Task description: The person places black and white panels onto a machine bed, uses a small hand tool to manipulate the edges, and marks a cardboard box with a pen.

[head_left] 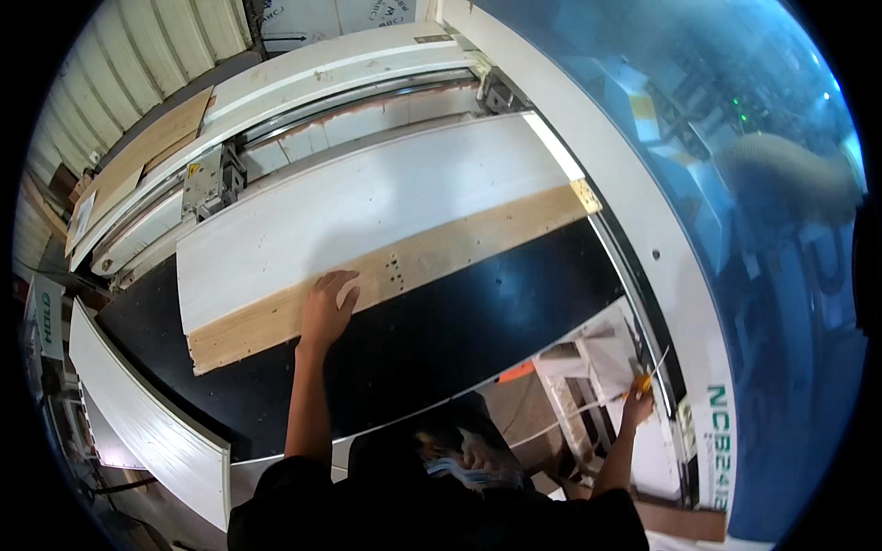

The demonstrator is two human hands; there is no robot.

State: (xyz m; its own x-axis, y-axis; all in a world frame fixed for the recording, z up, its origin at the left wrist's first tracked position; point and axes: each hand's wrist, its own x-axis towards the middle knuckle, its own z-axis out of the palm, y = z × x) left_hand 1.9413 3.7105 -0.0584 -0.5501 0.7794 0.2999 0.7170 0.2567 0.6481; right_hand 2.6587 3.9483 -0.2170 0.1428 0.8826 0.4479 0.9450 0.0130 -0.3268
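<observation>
My left hand (329,308) rests on a light wooden strip (487,230), its fingers spread and the thumb apart. Small dark holes show in the strip just right of that hand. Along the strip's far side lies a wide white panel (266,234); both are on a black machine table (441,340). Down at the right, beside the machine's edge, my right hand (638,406) is closed around a small orange-yellow air blow gun (643,382). A thin pale nozzle points up from it, and a white hose (562,424) trails leftward.
A blue translucent cover (698,303) with a white frame rises along the right. At the far side, a metal clamp block (213,184) sits on a rail. A white curved side panel (152,404) stands at the left; brown boards (165,133) lie at the back left.
</observation>
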